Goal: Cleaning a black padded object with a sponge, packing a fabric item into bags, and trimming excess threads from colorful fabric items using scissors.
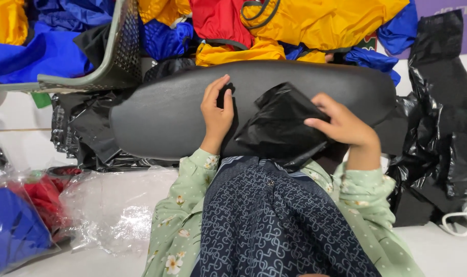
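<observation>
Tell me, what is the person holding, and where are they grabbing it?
The right hand pinches a folded black plastic bag by its upper right edge. The left hand only rests flat on the black oval board.

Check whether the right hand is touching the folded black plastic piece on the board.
Touching. The head view shows the right hand with fingers pressed on the folded black plastic piece, which lies on the black oval board.

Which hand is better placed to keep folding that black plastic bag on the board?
Probably the right hand: it already pinches the black plastic bag, while the left hand rests flat on the black board.
</observation>
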